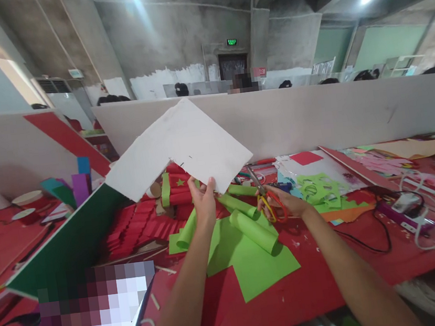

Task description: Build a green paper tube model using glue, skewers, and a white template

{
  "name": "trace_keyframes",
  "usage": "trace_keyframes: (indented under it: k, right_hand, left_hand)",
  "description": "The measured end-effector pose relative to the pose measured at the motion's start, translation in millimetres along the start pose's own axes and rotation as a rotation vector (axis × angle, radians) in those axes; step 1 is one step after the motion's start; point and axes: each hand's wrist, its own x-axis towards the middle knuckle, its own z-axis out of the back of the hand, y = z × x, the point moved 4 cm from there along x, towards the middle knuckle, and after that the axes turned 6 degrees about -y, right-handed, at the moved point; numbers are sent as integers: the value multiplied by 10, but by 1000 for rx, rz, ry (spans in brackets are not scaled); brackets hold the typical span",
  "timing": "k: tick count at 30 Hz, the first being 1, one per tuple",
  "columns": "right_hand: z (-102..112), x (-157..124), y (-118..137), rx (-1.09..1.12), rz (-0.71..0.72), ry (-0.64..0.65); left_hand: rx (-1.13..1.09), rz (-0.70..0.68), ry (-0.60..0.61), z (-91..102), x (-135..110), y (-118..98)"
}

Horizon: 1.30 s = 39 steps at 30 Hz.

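My left hand (205,201) pinches the lower edge of a white L-shaped piece of card (191,140), raised above the table. In my right hand (283,201) is a pair of scissors (272,206) with red and yellow handles, blades pointing up and to the left, close to the card's right corner. Below both hands lies bright green paper (250,270), partly flat. A rolled green sheet (254,231) rests on it. Behind my left hand are red rolls with a green band and a star (180,182), next to pleated red paper (134,229).
A dark green board (69,244) leans at the left beside a pixelated screen (101,315). Cut-out green paper (318,190) lies at the right. Farther right sit a purple power strip (404,216) and white cables. A white partition (314,114) stands behind the red table (296,291).
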Motion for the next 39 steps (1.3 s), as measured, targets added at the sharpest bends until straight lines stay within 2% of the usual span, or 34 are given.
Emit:
trace_keyframes:
  k: [6,13,19,22,25,30,36,39]
  right_hand:
    - [58,88,-81,-2,10,-246]
    - [93,139,-100,-42,-9,-303]
    - [216,201,-62,-90,67,-485]
    - [229,131,26,-133,109,-390]
    - [188,-8,155,-244,90,-268]
    - [127,-152,300,-383,-35,-172]
    - [340,-255,253,-585,-182,-215]
    - [389,-344,156,-634,-323,-69]
  left_hand:
    - [-14,3,-18,8,19,26]
    - [-4,-1,2,10,32,77]
    - [10,6,22,-2,17,72]
    - [16,-15,15,-4,5,49]
    - [42,-40,6,0,1,35]
    - [89,-37,15,6,3,41]
    - [96,-74,-16,27,11,18]
    - [80,-84,-6,19,12,26]
